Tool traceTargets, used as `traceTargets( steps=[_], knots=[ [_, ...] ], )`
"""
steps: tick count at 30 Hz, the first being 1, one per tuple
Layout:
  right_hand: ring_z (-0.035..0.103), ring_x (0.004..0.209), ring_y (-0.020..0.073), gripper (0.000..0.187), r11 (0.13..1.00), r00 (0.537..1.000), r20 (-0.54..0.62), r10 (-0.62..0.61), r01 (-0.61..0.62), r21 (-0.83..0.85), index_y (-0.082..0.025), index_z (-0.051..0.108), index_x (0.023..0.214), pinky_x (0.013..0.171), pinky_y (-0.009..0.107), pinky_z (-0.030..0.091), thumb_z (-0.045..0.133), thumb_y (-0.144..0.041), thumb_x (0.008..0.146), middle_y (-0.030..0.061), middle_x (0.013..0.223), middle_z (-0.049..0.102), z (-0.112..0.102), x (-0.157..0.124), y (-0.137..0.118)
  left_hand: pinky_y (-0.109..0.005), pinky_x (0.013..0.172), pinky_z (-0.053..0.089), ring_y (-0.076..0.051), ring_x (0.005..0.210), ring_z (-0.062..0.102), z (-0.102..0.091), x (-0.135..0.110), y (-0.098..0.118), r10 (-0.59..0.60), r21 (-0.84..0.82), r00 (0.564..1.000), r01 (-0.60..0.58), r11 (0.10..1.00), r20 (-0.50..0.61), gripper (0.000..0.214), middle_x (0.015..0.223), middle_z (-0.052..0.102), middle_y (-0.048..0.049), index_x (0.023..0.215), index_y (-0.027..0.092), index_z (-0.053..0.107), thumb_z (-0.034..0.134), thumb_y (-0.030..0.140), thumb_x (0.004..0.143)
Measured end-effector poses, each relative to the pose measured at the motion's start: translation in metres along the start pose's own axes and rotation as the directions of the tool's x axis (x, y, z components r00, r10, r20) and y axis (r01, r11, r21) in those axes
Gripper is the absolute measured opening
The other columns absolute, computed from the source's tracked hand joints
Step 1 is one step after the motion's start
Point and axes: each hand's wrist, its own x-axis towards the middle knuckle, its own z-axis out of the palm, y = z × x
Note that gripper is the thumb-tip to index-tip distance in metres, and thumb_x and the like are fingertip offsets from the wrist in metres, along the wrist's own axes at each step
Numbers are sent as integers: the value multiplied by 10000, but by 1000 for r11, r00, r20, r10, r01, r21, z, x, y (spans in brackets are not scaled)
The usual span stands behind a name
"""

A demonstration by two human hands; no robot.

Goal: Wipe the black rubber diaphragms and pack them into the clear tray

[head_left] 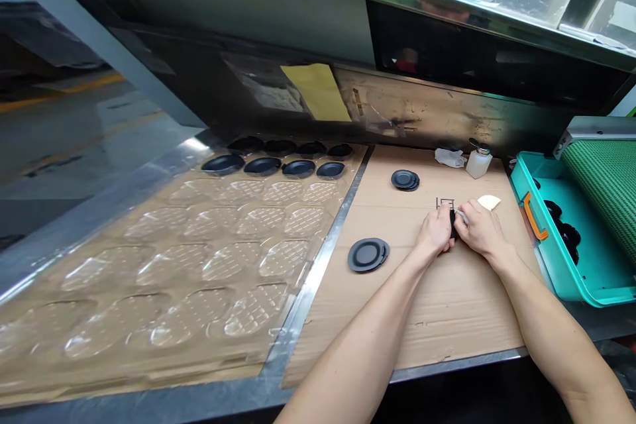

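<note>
My left hand (435,228) is closed round a small black part (452,222), mostly hidden by the fingers. My right hand (479,226) meets it there, pinching a thin whitish tool (462,216) against the part; its exact kind is not clear. Both hands are above the cardboard sheet (412,318). To their left lie black round plastic discs (368,254), a few overlapping. Farther back sits another small pile of black discs (405,179). A white rounded piece (489,202) lies just beyond my right hand.
A clear blister tray (209,238) covers the left side, black discs (263,165) filling its back rows. A dispenser bottle (479,162) and crumpled white tissue (450,158) stand at the back. On the right, a teal bin (571,278) holds black pieces beside a green conveyor belt (606,179).
</note>
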Motion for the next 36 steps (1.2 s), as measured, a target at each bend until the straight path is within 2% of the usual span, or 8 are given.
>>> traceTargets(
  steps=[4, 7, 16, 20, 36],
  knots=[
    [565, 772, 193, 193, 1000, 1000, -26, -15, 15, 5, -219, 628, 914, 633, 277, 351, 461, -286, 984, 65, 917, 640, -1, 1, -4, -239, 338, 292, -135, 276, 445, 2, -2, 2, 15, 94, 999, -11, 996, -39, 689, 376, 532, -56, 575, 179, 599, 247, 571, 1020],
    [573, 773, 191, 202, 1000, 999, -37, -18, 19, 15, -218, 634, 919, 633, 282, 352, 456, -284, 987, 63, 925, 648, -1, 1, -5, -237, 343, 302, -140, 285, 458, 3, -2, 2, 20, 118, 999, -16, 993, -41, 680, 385, 541, -56, 601, 179, 610, 240, 564, 1021],
    [600, 798, 197, 218, 999, 999, -41, -11, 13, 45, -211, 664, 908, 659, 286, 375, 472, -283, 983, 72, 937, 669, 1, 0, -3, -226, 335, 283, -130, 277, 449, 3, -3, -2, 28, 88, 999, -24, 996, -42, 665, 374, 528, -50, 599, 180, 599, 275, 588, 1013],
    [606, 780, 196, 198, 1000, 1000, -2, -3, 3, 31, -206, 671, 880, 645, 288, 364, 507, -276, 967, 74, 933, 672, 1, 0, -4, -232, 339, 291, -139, 285, 459, 4, -3, -1, 14, 114, 998, -8, 993, -56, 643, 384, 532, -46, 633, 183, 606, 266, 575, 1014],
    [605, 768, 183, 187, 1000, 998, -53, -21, 21, 0, -211, 662, 865, 628, 277, 357, 513, -267, 962, 66, 909, 690, 5, 2, -5, -225, 337, 328, -144, 299, 490, 6, -4, 1, 33, 124, 997, -24, 992, -72, 650, 387, 542, -53, 596, 188, 588, 248, 545, 1019]
  ],
)
